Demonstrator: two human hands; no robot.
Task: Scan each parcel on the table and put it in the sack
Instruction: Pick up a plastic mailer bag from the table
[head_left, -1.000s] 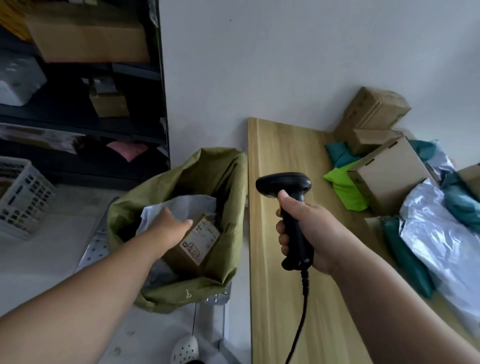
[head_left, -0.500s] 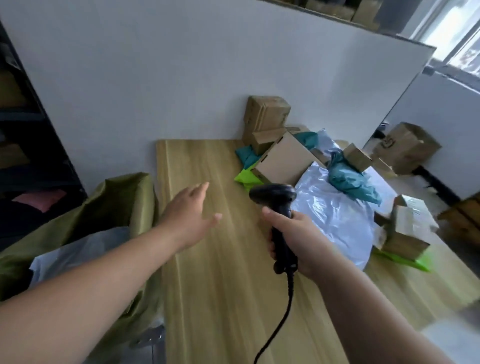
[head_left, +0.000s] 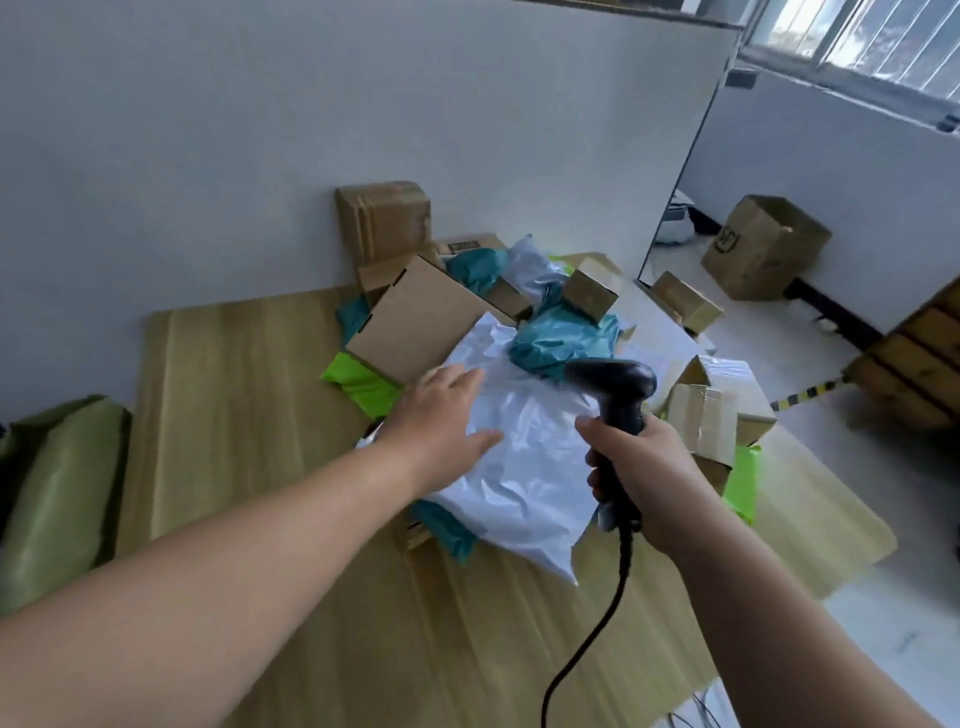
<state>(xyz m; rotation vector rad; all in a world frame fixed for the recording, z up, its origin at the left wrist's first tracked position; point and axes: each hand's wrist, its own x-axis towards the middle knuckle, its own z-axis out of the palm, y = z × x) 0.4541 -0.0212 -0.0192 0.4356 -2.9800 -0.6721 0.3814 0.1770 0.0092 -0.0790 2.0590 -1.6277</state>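
Left hand: fingers straight and spread, palm down over the white bag. The bag lies mid-table, partly overlapping the boxes heaped toward the far edge. Right hand: fingers wrapped round the scanner handle, scanner head above the bag. The sack stands just off the left edge.

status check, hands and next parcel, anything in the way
Left hand open over white poly mailer, not gripping. Right hand holds barcode scanner. Teal mailer lies on its far edge; sack left of table.
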